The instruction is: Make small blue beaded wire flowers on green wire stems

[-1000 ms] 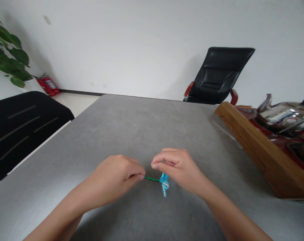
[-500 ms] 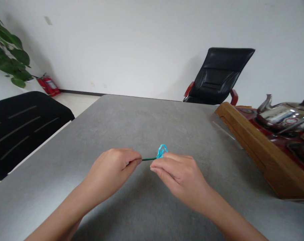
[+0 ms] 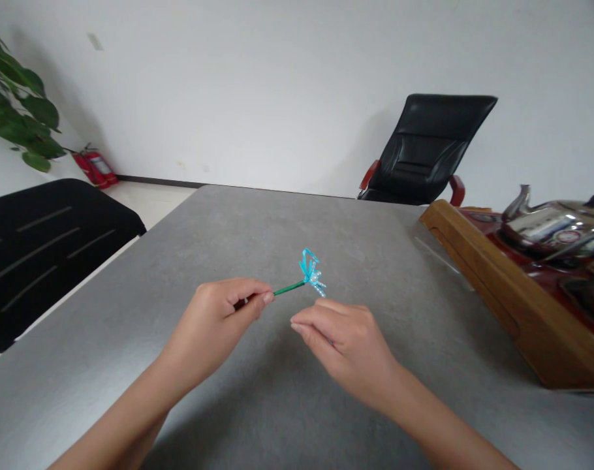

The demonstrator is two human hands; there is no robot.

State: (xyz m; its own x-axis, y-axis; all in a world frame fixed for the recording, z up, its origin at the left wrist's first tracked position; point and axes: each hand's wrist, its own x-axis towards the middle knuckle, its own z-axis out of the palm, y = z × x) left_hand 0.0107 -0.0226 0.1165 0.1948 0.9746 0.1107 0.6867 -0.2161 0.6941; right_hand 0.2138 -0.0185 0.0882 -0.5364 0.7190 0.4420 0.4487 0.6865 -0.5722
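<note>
Your left hand [image 3: 228, 313] has thumb and fingers clamped on a slim, smooth green stem [image 3: 289, 288], slanting away to the right over the mottled grey table [image 3: 277, 228]. At its far end, between and beyond your hands, there's the turquoise flower [image 3: 309, 274]: curled loops, narrow petals, pale bead-like dots. Your right hand [image 3: 346, 343] is just nearer, thumb and fingertips together; can't tell if anything thin sits between them. On the right, a shiny, rounded metal kettle [image 3: 551, 225] gleams above a brown wooden side panel [image 3: 497, 281].

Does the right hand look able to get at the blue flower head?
Likely yes: the blue flower head is close to the right hand, nothing visible stands between them, and the left hand grips the green stem.
</note>
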